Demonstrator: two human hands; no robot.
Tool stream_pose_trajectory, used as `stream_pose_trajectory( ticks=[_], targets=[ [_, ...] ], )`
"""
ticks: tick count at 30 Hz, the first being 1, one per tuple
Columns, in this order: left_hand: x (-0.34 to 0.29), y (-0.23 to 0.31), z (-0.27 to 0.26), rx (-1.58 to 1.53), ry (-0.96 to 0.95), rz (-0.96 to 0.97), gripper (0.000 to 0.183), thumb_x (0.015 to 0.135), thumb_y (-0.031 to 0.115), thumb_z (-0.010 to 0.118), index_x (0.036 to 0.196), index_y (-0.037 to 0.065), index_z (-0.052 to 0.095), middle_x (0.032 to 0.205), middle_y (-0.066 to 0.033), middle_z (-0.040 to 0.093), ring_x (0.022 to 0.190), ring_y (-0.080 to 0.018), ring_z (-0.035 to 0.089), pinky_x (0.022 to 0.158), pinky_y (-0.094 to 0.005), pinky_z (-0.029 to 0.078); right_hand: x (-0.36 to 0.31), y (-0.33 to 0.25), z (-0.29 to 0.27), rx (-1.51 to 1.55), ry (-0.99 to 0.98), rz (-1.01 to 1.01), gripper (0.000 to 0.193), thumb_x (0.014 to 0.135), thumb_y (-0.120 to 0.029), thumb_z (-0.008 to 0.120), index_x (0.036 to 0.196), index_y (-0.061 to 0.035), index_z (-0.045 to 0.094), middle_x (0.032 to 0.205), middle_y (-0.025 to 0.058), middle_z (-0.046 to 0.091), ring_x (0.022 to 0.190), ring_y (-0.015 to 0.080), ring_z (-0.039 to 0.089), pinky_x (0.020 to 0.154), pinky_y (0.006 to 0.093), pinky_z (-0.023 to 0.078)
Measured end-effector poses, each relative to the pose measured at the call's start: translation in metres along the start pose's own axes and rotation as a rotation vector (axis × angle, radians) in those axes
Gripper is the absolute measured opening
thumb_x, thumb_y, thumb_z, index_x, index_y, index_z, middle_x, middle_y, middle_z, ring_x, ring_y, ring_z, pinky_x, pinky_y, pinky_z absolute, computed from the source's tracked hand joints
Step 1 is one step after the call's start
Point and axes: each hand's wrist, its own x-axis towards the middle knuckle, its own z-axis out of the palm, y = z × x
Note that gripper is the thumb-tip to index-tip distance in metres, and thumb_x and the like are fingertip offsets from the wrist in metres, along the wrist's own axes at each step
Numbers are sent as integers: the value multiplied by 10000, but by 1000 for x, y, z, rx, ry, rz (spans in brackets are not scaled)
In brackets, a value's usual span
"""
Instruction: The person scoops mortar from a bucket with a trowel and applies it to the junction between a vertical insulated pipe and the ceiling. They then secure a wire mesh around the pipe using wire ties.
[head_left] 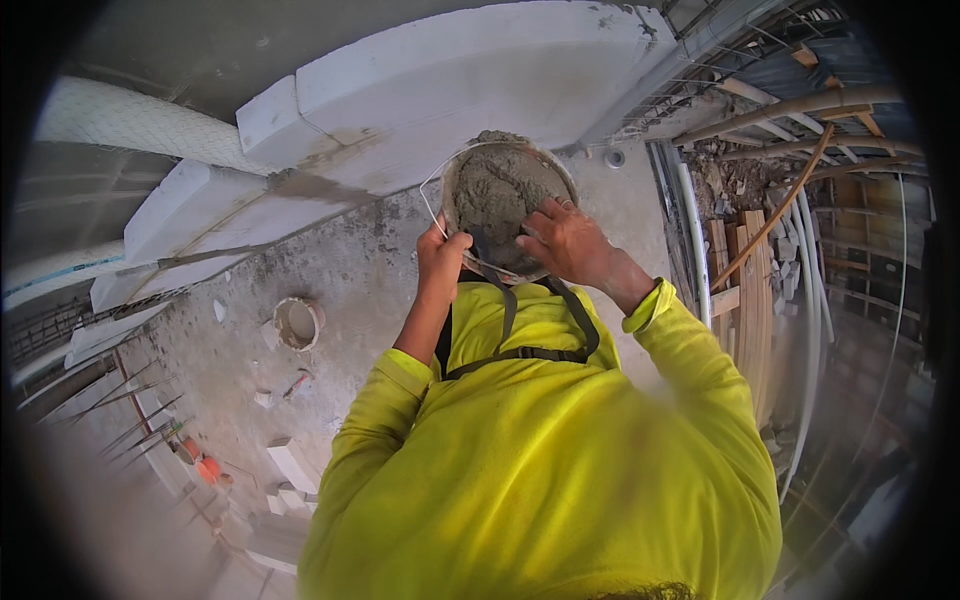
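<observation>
A round bucket (567,172) filled with wet grey mortar (497,188) is close in front of my body. At its near left side, my left hand (440,262) is closed on the rim, thumb toward the mortar. The thin wire handle (432,182) sticks out to the left, above that hand. My right hand (578,246) reaches across the right rim, fingers apart over the mortar. Its fingertips are at the mortar's surface; whether they sink into it I cannot tell. A dark strap (506,312) hangs from my chest toward the bucket's near edge.
White blocks (450,80) form a low wall ahead. On the concrete floor (370,280) at left stand a small round bucket (297,323) and loose white blocks (292,465), with orange objects (206,468) farther left. Wooden planks (755,300) and pipes (693,240) lie at right.
</observation>
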Motion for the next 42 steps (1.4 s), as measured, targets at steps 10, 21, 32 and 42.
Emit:
stream_pose_trajectory(
  ticks=[10,21,32,42],
  targets=[
    [21,27,6,73,-68,-107,445,817,2,527,1255,34,596,1005,-47,656,795,-163,678,660,-333,602,29,-124,34,239,-750,-471,351,922,-323,611,903,23,668,874,181,647,892,379,630,837,445,500],
    [4,27,2,260,-100,-44,502,800,-20,532,1296,6,602,987,-13,671,707,-69,562,642,-239,479,28,-69,-25,256,-192,-232,259,922,-275,633,978,-23,658,965,160,660,905,393,627,802,456,503],
    [-12,-1,0,-17,17,131,582,781,-50,515,1360,-22,561,1140,-33,664,926,-104,604,821,-248,483,4,22,-6,-25,-479,375,470,900,-376,617,1168,4,550,1041,246,649,1012,412,645,880,499,509],
    [-13,0,4,-15,10,123,603,770,-68,507,1370,-25,550,1168,-42,664,980,-120,612,875,-250,476,-5,-10,-48,-379,-411,-19,343,832,-183,624,1116,-1,558,1072,177,603,989,343,626,864,461,511]
  ],
)
